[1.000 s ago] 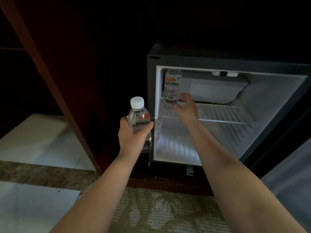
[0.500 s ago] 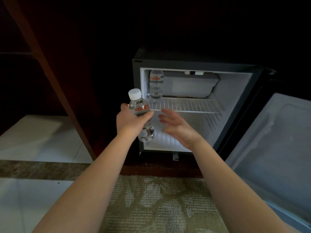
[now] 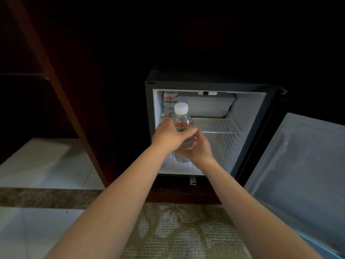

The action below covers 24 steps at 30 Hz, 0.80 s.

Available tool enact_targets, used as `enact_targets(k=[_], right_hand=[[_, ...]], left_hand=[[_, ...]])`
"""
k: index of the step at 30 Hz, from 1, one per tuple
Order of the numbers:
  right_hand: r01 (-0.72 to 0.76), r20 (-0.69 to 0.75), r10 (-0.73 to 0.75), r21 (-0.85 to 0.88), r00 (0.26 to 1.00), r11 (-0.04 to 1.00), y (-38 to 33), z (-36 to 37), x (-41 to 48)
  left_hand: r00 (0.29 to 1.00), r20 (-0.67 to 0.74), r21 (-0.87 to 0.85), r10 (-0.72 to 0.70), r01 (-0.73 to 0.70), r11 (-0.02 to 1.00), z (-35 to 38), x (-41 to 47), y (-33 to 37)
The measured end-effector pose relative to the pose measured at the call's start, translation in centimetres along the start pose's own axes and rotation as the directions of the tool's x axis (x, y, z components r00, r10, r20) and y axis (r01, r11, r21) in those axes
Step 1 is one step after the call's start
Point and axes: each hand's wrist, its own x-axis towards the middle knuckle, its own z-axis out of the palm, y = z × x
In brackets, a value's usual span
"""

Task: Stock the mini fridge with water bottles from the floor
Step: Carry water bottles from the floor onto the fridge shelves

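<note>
Both hands hold one water bottle (image 3: 182, 126) in front of the open mini fridge (image 3: 248, 116). The left hand (image 3: 168, 136) has its fingers (image 3: 188, 132) wrapped around the middle. The right hand (image 3: 197, 149) cups it lower down. The bottle stands up, cap on top. The wire shelf (image 3: 216, 125) is just past the fingers, up and to the right. Another bottle (image 3: 169, 103) already stands there, behind the fingers.

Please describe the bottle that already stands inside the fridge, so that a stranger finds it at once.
Look into the open mini fridge, at the far left of its wire shelf. The shelved bottle stands upright there against the left wall, red-labelled. Unlike the held bottle before it, no hand touches it.
</note>
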Motion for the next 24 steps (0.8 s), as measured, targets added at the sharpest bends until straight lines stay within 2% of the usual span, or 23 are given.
enact_targets(k=[2, 5, 9, 13, 18, 21, 24], right_hand=[[-0.005, 0.025, 0.006, -0.029, 1.000, 1.000, -0.1, -0.7, 0.8], [-0.126, 0.127, 0.117, 0.060, 0.985, 0.990, 0.0, -1.7, 2.7], [-0.189, 0.160, 0.196, -0.057, 0.968, 0.980, 0.4, -2.1, 6.9], [-0.200, 0.123, 0.209, -0.080, 0.970, 0.976, 0.1, -1.5, 11.0], [-0.171, 0.045, 0.177, -0.116, 0.983, 0.978, 0.9, -0.6, 14.4], [-0.179, -0.031, 0.177, -0.075, 0.984, 0.981, 1.8, -0.4, 15.9], [-0.176, -0.098, 0.181, 0.061, 0.979, 0.983, 3.0, 0.1, 16.7]], left_hand=[[0.998, 0.059, -0.045, -0.021, 0.024, 0.999, -0.2, 0.6, -0.4], [0.996, 0.042, -0.078, -0.083, 0.086, 0.993, -0.8, 2.0, -2.5], [0.990, -0.008, -0.047, -0.142, 0.141, 0.989, -2.1, 4.9, -6.0], [0.986, -0.048, -0.027, -0.159, 0.157, 0.987, -2.7, 7.8, -7.3], [0.991, -0.109, 0.068, -0.072, 0.080, 0.995, -1.4, 9.4, -8.2], [0.983, -0.180, 0.081, -0.039, 0.054, 0.995, -0.8, 9.7, -8.9], [0.971, -0.239, 0.121, 0.020, 0.009, 0.993, -0.4, 9.6, -9.4]])
